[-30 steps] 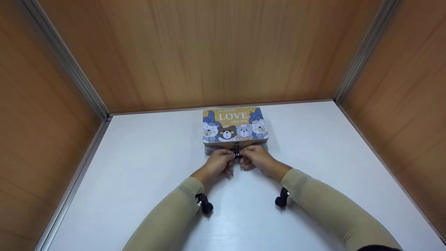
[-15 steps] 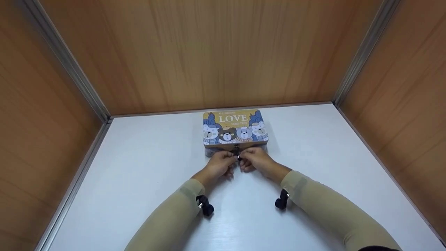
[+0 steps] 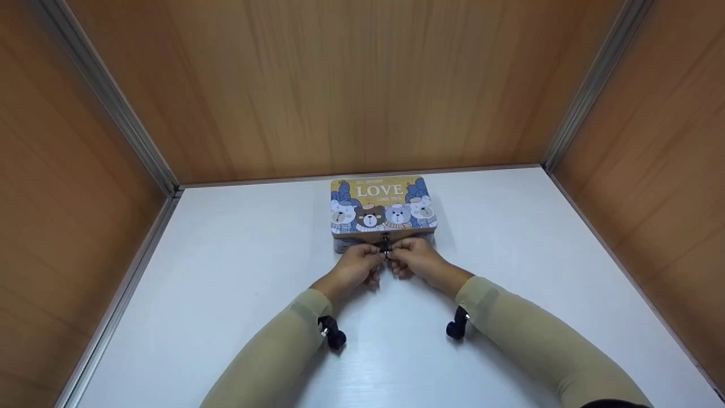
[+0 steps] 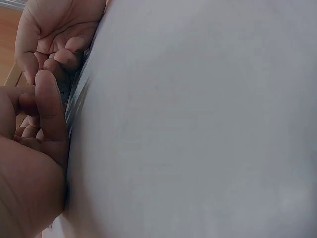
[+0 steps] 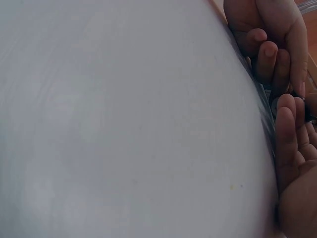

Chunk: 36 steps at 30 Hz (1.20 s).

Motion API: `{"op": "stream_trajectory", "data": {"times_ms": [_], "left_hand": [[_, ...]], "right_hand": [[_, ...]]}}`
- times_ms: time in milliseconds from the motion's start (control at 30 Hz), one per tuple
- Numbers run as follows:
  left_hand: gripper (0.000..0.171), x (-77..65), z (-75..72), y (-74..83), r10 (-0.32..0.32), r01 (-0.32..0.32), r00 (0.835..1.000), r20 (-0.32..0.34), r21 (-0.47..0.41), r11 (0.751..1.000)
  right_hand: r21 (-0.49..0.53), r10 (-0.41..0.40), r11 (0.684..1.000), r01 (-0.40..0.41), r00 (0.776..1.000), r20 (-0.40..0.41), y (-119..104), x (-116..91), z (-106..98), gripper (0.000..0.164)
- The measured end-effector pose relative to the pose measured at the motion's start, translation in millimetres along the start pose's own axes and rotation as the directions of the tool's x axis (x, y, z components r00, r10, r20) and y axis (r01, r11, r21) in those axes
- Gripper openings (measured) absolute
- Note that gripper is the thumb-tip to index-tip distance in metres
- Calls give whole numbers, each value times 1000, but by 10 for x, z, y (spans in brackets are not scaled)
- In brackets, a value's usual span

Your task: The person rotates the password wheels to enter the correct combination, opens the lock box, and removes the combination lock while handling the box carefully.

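Note:
A tin box (image 3: 384,207) with bears and the word LOVE on its lid stands closed on the white table. From the clasp at the middle of its front edge hangs a small dark metal piece (image 3: 386,247), which looks like a padlock. My left hand (image 3: 355,266) pinches this padlock from the left between thumb and forefinger. Opposite it, my right hand (image 3: 420,259) pinches it from the right, fingertips close to those of the left. Both wrist views show the hands low over the table with the other fingers curled; the padlock is mostly hidden there.
The white table (image 3: 255,238) spreads around the box. Behind it rises a wood-grain back panel (image 3: 362,85), with side panels at left and right joined by metal corner strips (image 3: 113,102). A small black device (image 3: 334,334) hangs under each sleeve.
The dark padlock between the fingertips has turned slightly and shows a shinier side now. Both hands stay at the front of the box; the head view shifts a little.

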<state>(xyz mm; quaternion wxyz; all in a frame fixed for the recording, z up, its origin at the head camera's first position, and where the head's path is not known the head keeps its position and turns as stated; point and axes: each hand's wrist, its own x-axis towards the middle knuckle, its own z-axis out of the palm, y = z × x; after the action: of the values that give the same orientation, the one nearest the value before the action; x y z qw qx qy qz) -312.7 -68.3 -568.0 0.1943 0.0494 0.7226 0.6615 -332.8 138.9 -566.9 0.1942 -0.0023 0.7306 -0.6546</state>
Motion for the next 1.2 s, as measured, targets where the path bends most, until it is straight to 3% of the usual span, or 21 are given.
{"op": "stream_trajectory", "data": {"times_ms": [700, 1200], "left_hand": [[22, 10, 1, -8, -1, 1, 1000, -2, 26, 1000], [24, -2, 14, 1, 9, -8, 1000, -23, 48, 999]], "right_hand": [[-82, -38, 996, 38, 999, 5, 15, -2, 34, 18], [-57, -16, 998, 16, 1000, -4, 8, -8, 22, 15]]}}
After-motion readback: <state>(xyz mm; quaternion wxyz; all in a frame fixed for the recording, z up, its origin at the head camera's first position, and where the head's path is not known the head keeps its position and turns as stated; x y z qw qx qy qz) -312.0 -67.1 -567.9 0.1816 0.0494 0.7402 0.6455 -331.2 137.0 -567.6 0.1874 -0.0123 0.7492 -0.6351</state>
